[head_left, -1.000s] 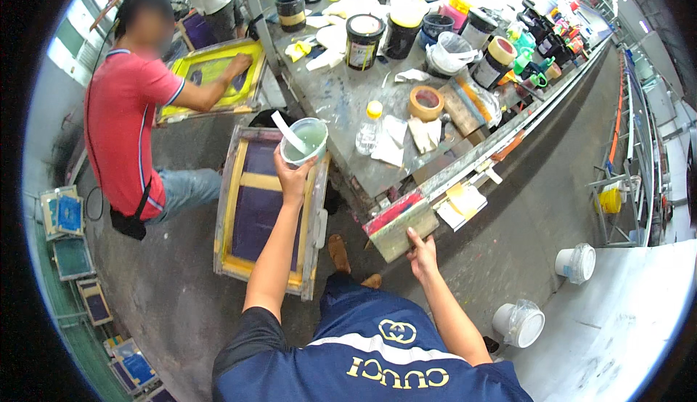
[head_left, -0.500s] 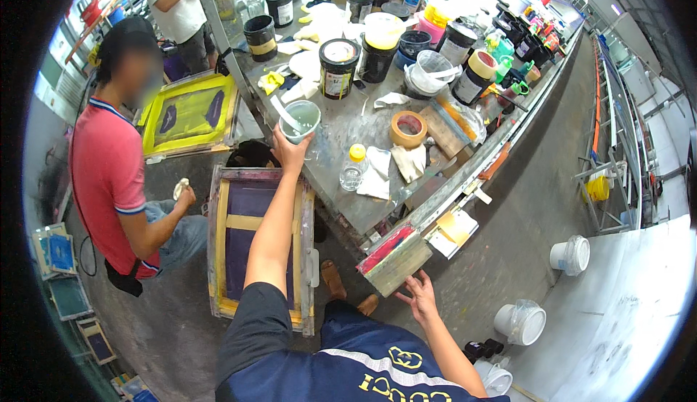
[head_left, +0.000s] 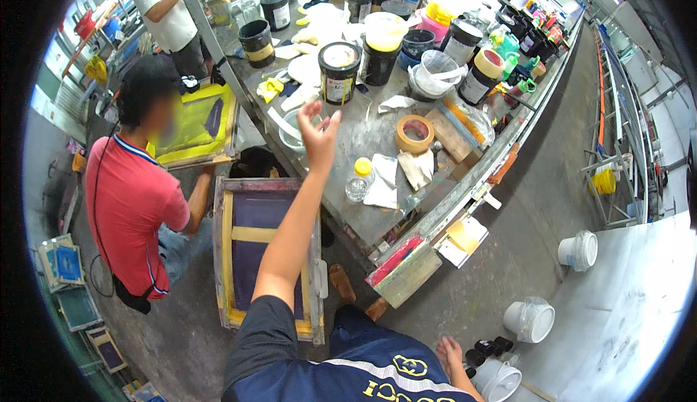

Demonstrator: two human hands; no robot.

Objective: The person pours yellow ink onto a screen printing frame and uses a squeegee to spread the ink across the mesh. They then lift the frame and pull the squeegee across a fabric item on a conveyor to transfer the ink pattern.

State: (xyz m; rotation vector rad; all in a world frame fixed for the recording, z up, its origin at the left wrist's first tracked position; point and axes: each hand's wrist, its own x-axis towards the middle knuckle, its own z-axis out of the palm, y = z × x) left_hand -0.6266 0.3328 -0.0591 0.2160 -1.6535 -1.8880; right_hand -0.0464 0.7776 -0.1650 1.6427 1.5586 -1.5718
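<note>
My left hand (head_left: 319, 137) is raised over the corner of the metal work table (head_left: 319, 184), fingers apart and nothing in them. Just behind it, partly hidden, a pale translucent cup (head_left: 289, 139) stands at the table's edge with a white flat stick (head_left: 282, 121) leaning in it. A black tub with a white label (head_left: 339, 86) stands beyond my fingertips. To the right of my wrist is a small clear bottle with a yellow cap (head_left: 357, 186). Low by my right side hangs my right hand (head_left: 451, 353), fingers loosely stretched, touching nothing that I can see.
A wooden-framed printing screen (head_left: 243, 275) stands below my left arm. A person in a red shirt (head_left: 134, 217) bends beside a yellow screen (head_left: 192, 148) at left. Brown tape (head_left: 414, 134), rags (head_left: 381, 177) and several ink tubs crowd the table. White buckets (head_left: 530, 320) stand at right.
My left hand has let go of the cup and moved slightly right. My right hand has dropped from near the board at the table's edge to my side. The person in red has bent toward the yellow screen.
</note>
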